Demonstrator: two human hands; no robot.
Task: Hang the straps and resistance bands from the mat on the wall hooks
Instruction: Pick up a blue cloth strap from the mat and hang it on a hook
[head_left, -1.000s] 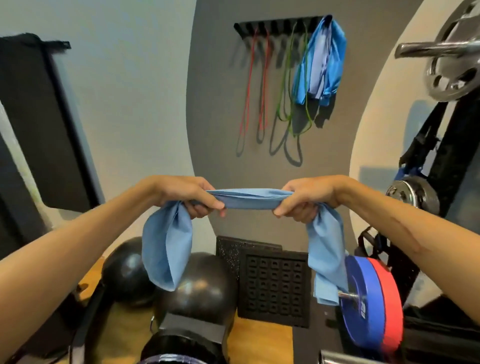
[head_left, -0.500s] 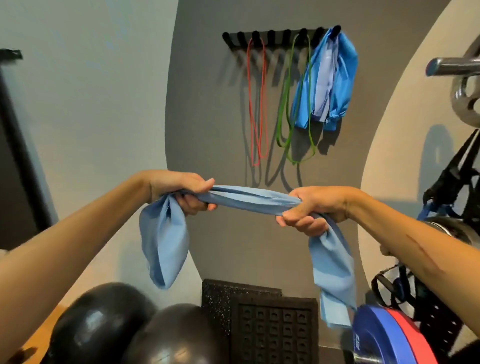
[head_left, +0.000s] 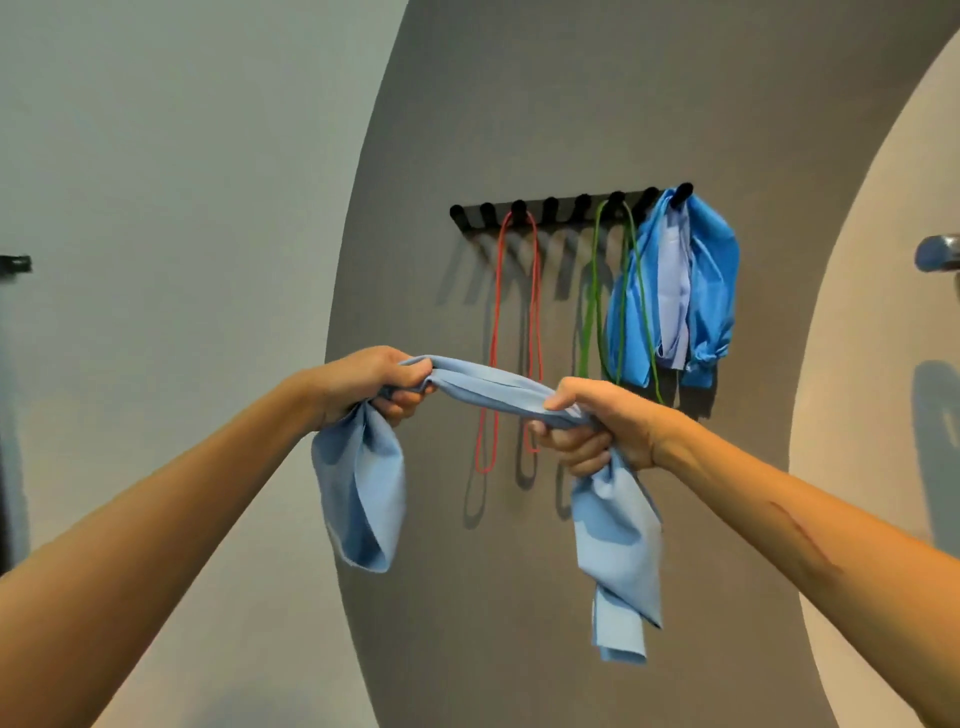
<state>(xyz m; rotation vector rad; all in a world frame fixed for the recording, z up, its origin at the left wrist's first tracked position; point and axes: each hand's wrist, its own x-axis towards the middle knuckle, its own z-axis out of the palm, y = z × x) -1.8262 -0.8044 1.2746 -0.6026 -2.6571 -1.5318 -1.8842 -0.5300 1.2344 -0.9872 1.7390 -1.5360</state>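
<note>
Nearest the camera, two bare forearms reach forward and up. The left hand (head_left: 371, 382) has its fingers curled round one part of a pale blue stretchy fabric band (head_left: 491, 387); the right hand (head_left: 592, 426) is clenched round another part, slightly lower. Between the two grips the band runs bunched into a narrow rope, sloping down toward the right hand. A loose end hangs below each fist, the right one longer.

Beyond the hands, on the grey wall panel (head_left: 519, 104), is a black rail of round wall hooks (head_left: 550, 208). A thin red loop band (head_left: 514, 332) hangs from the third hook from the left, a thin green loop band (head_left: 592, 291) from the sixth, and a bundle of bright blue and pale lilac fabric bands (head_left: 696, 291) from the last hook on the right.
</note>
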